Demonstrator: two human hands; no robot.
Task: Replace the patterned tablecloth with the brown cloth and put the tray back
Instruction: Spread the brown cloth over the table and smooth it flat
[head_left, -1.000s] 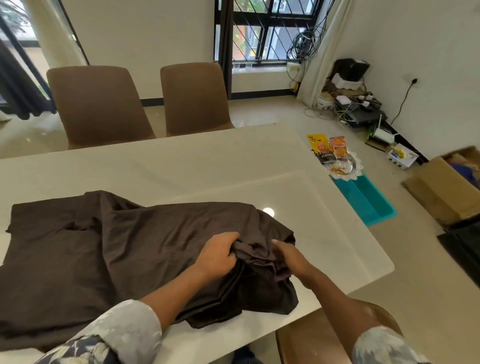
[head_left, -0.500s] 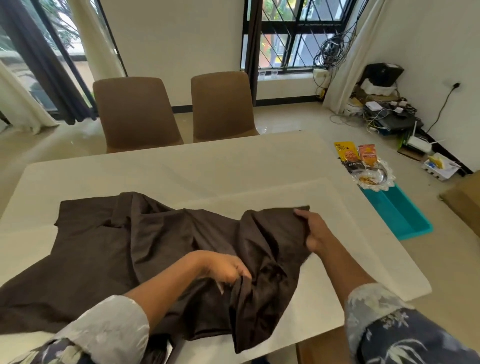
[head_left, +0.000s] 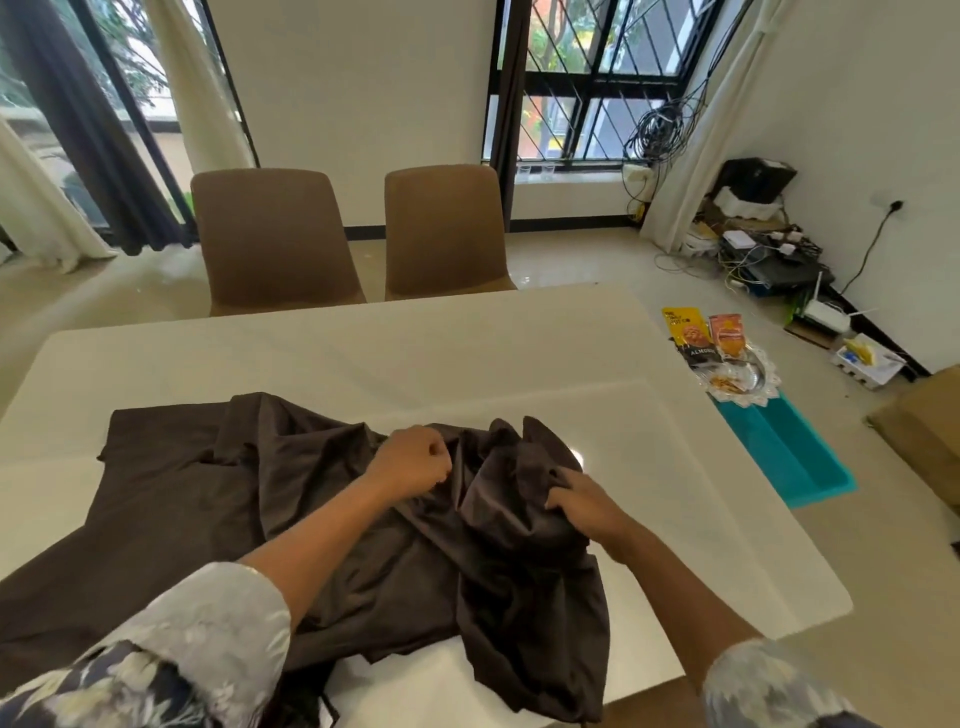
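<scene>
The brown cloth (head_left: 208, 499) lies rumpled over the near left part of the white table (head_left: 415, 348), one fold hanging off the near edge. My left hand (head_left: 413, 462) grips a bunched fold near the cloth's middle. My right hand (head_left: 584, 501) grips a raised bunch of the cloth a little to the right. The tray (head_left: 740, 376), a lace-edged dish with snack packets, sits on the floor to the right of the table. No patterned tablecloth is in view.
Two brown chairs (head_left: 275, 239) stand at the table's far side. A teal bin (head_left: 784, 452) lies on the floor beside the tray. Cables and electronics (head_left: 769, 260) crowd the right wall, and a cardboard box (head_left: 924, 431) is at far right.
My right hand has come back from the cloth's far right edge toward the middle and bunched the cloth up. My left hand has moved farther away from me, still gripping the cloth.
</scene>
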